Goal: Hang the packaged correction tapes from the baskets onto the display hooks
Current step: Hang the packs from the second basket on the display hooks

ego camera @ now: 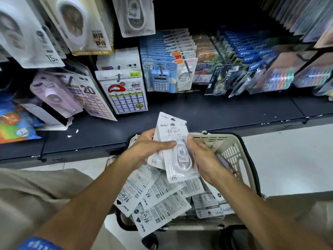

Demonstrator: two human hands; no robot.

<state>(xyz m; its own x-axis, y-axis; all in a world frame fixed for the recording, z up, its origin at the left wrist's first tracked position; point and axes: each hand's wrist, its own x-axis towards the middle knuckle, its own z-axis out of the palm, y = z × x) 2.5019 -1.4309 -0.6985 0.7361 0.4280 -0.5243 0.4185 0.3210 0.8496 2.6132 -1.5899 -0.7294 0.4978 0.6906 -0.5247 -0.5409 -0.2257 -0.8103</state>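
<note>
Correction tape packs gathered in both hands over the basket, none of this bunch yet on a hook

The display rack point(126, 83) fills the background, its hooks point(119, 77) already carrying packaged stationery above a dark shelf point(216, 112); below it the cream basket point(232, 152) holds a loose heap of correction tape packs point(158, 204). Left hand point(144, 150) and right hand point(201, 159) both grip a small stack of packs point(177, 148), fingers point(167, 144) curled over its face. Judged from this, the stack is fanned and unevenly aligned, so a pack could slide out and drop, and the hang holes may not line up when pushed onto a hook
</note>
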